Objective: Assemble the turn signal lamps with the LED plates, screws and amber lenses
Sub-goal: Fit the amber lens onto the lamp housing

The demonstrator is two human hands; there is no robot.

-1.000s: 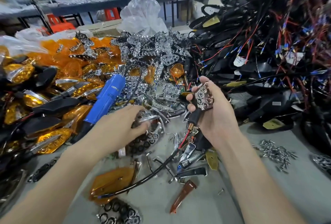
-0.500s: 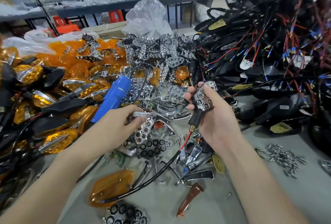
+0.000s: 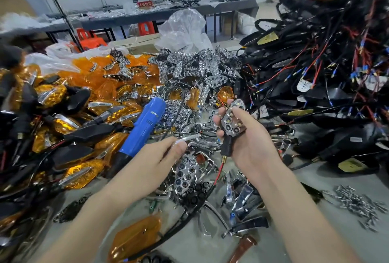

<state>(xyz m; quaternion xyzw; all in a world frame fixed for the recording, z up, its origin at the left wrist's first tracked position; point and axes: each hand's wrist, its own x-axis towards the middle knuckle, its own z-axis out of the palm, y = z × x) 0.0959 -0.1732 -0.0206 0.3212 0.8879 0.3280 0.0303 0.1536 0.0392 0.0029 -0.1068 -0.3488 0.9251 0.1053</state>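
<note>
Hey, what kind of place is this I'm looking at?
Most likely a small assembly workshop for turn signal lamps: a bench piled with amber lenses, chrome LED plates and wired black lamp housings, with a blue electric screwdriver lying among them.

The grey table [image 3: 202, 250] bears a loose amber lens [image 3: 136, 237], a scatter of screws [image 3: 357, 203] and heaps of chrome plates [image 3: 189, 69].

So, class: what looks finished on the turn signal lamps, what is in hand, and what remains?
Done: a heap of lensed lamps lies at the left. In hand: the right hand grips a lamp with its LED plate seated but no lens; the left hand pinches a chrome strip. Left, it seems: screws, likely with the blue driver, an amber lens, then the wired housings piled at the right.
</note>
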